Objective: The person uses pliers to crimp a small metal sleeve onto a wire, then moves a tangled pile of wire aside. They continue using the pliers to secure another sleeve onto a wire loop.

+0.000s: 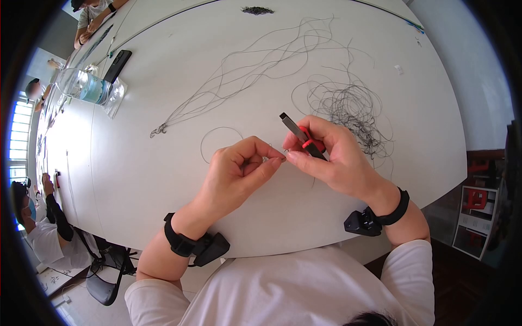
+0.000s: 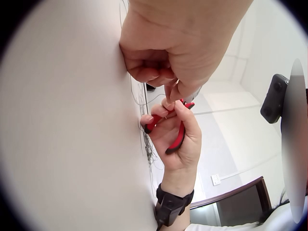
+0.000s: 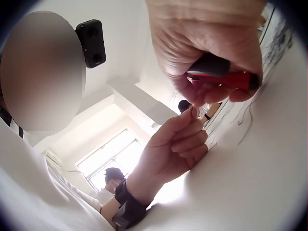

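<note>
Red-handled pliers (image 1: 304, 138) — diagonal, nose far-left | right hand (image 1: 340, 160) grips them | left hand (image 1: 239, 168) pinches wire (image 1: 265, 159), perhaps

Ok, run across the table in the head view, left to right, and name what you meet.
Clear plastic bag → left hand pinching a small wire piece → right hand gripping red-handled pliers → white scrap.

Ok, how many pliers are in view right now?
1: red-handled pliers gripped in the right hand, beside the left hand, which pinches thin wire. The far end of the table is cluttered and could hide more.
</note>
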### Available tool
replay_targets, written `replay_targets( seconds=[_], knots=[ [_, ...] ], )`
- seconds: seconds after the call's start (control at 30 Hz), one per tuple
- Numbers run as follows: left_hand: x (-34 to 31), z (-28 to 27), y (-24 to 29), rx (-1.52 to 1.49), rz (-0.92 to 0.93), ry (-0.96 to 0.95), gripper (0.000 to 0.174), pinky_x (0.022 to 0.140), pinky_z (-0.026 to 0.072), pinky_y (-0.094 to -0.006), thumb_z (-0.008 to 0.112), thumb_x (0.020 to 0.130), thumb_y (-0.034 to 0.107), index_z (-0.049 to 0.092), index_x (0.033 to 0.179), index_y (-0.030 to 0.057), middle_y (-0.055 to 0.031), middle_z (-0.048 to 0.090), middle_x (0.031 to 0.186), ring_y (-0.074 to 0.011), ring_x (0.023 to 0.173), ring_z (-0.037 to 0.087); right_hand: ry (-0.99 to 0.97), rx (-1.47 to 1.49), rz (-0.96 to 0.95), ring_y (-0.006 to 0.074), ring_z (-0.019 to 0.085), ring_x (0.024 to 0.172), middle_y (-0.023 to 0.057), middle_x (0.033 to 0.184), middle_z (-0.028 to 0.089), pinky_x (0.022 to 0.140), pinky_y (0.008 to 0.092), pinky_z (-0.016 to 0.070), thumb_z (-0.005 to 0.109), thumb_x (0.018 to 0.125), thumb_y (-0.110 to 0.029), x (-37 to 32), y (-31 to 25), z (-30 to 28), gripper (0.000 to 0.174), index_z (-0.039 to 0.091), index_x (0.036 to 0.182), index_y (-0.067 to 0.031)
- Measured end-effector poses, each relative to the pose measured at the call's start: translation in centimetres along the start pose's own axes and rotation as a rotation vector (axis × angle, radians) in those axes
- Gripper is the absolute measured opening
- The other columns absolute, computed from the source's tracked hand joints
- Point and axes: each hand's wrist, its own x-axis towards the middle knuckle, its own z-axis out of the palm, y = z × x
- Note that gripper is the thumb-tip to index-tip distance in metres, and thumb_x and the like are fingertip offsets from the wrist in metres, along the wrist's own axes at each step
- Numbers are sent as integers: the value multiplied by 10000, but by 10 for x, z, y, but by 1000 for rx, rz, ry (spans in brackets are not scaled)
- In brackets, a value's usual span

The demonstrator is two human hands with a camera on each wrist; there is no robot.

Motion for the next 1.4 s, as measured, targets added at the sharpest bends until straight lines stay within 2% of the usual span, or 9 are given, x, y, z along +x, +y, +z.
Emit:
replay_targets(
  seconds=[0.1, 0.27, 0.37, 0.6, 0.73, 0.9, 1.0, 1.13, 1.4],
  knots=[
    [0, 0, 3, -137, 2, 7, 130, 516, 284, -214, 631, 957, 135, 643, 970, 6, 82, 489, 679, 1, 590, 357, 12, 32, 18, 81, 585, 738, 38, 864, 671, 676, 261, 474, 681, 877, -127, -1, -4, -4, 201, 603, 1026, -15],
    [4, -13, 6, -545, -109, 37, 156, 570, 286, -197, 579, 991, 204, 604, 981, 51, 68, 490, 764, -12, 607, 324, 93, -727, -223, 220, 624, 730, 67, 809, 652, 696, 354, 484, 733, 795, -115, -3, -1, -23, 237, 592, 978, -60],
    [4, -13, 9, -589, -125, 78, 145, 579, 266, -219, 541, 1009, 228, 544, 974, 87, 75, 345, 655, -48, 603, 297, 3, -801, -291, 217, 602, 811, 32, 834, 630, 783, 351, 445, 744, 760, -108, -5, -2, -24, 227, 599, 933, -83],
    [5, -14, 7, -678, -115, 121, 138, 580, 267, -221, 531, 1009, 223, 513, 926, 114, 79, 333, 663, -50, 608, 303, -131, -836, -312, 215, 567, 940, 29, 920, 606, 850, 351, 415, 751, 700, -90, -7, 1, -16, 239, 646, 914, -89],
    [3, -16, 4, -711, -110, 82, 71, 586, 278, -216, 534, 973, 151, 557, 953, 87, 70, 411, 705, -50, 622, 334, -117, -861, -406, 197, 591, 853, 30, 921, 615, 764, 314, 456, 754, 742, -103, -6, -2, -15, 232, 662, 954, -84],
    [2, -11, 4, -579, -22, 64, 85, 572, 270, -206, 534, 1006, 161, 550, 963, 91, 77, 410, 706, -36, 617, 325, -56, -69, -44, 57, 586, 695, 13, 888, 660, 538, 209, 440, 696, 922, -250, 1, -8, 2, 240, 665, 1054, -52],
    [1, -7, 5, -384, 48, 103, 97, 565, 277, -205, 545, 1008, 165, 555, 949, 89, 78, 450, 737, -25, 629, 342, -111, 163, 117, 40, 568, 729, -2, 875, 654, 578, 202, 442, 663, 953, -293, 12, -3, 8, 285, 648, 1115, -59],
    [1, -9, 0, -384, 169, 149, 110, 646, 362, -180, 598, 994, 147, 584, 974, 40, 29, 630, 883, -4, 744, 454, -112, 288, 128, 44, 555, 722, -8, 872, 644, 583, 201, 439, 652, 960, -307, 29, -16, 17, 290, 635, 1117, -63],
    [3, -14, -5, 4, 348, 392, 99, 581, 383, -210, 666, 934, 107, 596, 944, 39, 16, 583, 840, -13, 633, 440, -30, 191, -3, 40, 554, 709, -19, 870, 644, 573, 193, 417, 655, 958, -257, 46, -21, 30, 186, 633, 989, -75]
  ],
)
